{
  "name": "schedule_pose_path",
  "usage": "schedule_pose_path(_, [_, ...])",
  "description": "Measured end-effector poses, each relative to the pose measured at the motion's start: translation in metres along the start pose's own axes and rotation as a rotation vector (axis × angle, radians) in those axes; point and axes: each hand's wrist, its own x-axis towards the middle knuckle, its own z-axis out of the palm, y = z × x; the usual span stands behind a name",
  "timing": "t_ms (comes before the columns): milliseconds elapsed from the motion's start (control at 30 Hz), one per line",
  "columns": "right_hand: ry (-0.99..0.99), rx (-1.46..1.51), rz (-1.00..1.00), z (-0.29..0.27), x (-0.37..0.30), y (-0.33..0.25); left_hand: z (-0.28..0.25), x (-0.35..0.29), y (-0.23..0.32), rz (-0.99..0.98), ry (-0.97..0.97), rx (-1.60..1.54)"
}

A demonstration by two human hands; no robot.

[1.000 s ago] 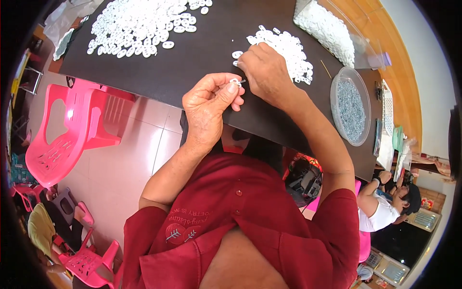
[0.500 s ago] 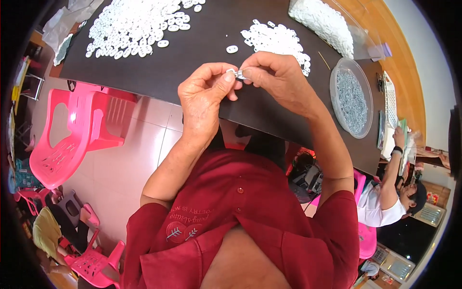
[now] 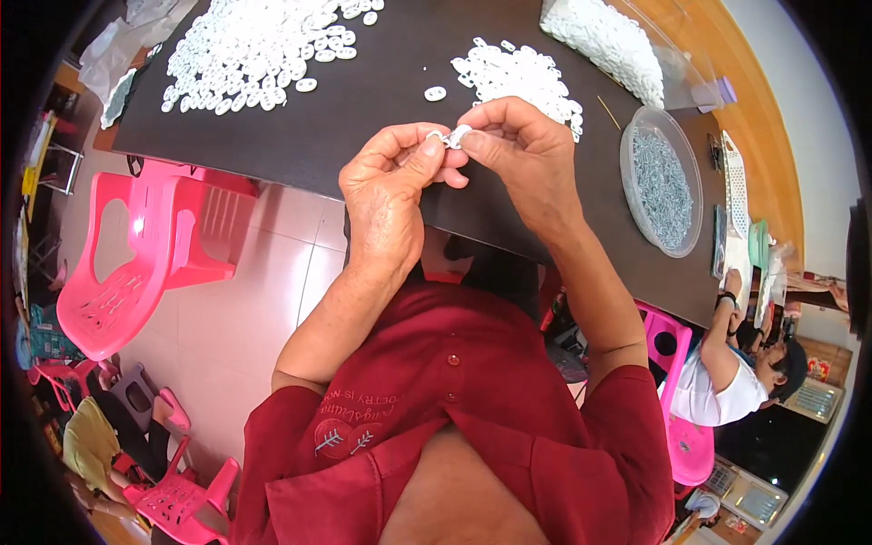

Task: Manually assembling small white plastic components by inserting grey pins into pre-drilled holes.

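Over the front edge of the dark table (image 3: 391,82), my two hands meet fingertip to fingertip. My left hand (image 3: 395,173) is closed, its thumb and forefinger pinching a small white plastic piece (image 3: 436,135). Closed as well, my right hand (image 3: 525,150) pinches another small white plastic piece (image 3: 460,137) right beside it. Fingers cover much of both pieces, so I cannot tell how they join. Just beyond my fingers lies a single white oval piece with two holes (image 3: 435,94). A pile of small white pieces (image 3: 518,77) spreads behind my right hand.
A larger pile of white oval pieces (image 3: 245,54) covers the far left. At right stand a round clear tub of small metal screw-like parts (image 3: 668,195) and a clear bin of white pieces (image 3: 609,45). Pink chairs (image 3: 127,263) stand left. Another person (image 3: 731,386) works at right.
My right hand has turned slightly, and the white piece in its fingertips shows more. My left hand has shifted slightly right. The other person's arm at right has lowered.
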Motion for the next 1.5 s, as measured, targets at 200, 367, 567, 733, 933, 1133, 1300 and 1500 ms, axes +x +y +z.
schedule_pose_path(200, [0.024,-0.072,0.047,-0.009,0.002,-0.006,-0.003,0.001,0.005,-0.009,0.014,0.079])
schedule_pose_path(367, [0.001,-0.059,0.029,-0.01,0.005,-0.008,-0.001,-0.001,0.004,0.006,0.013,0.104])
schedule_pose_path(567, [0.0,-0.066,0.054,-0.01,0.006,-0.007,-0.001,-0.003,0.003,0.056,0.008,0.176])
schedule_pose_path(733, [-0.013,-0.053,0.064,-0.008,0.007,-0.008,0.0,-0.003,0.004,0.048,0.0,0.22])
schedule_pose_path(933, [0.0,-0.101,0.021,-0.005,0.008,-0.006,0.0,-0.003,0.003,0.045,0.01,0.256])
schedule_pose_path(1133, [0.007,-0.176,-0.048,-0.005,0.009,-0.001,0.001,-0.003,0.001,0.076,0.02,0.259])
schedule_pose_path(1300, [0.037,-0.226,-0.083,-0.005,0.008,0.002,0.001,-0.002,0.0,0.097,0.028,0.276])
schedule_pose_path(1500, [0.036,-0.23,-0.04,-0.002,0.006,0.003,-0.001,-0.003,0.001,0.082,0.051,0.271])
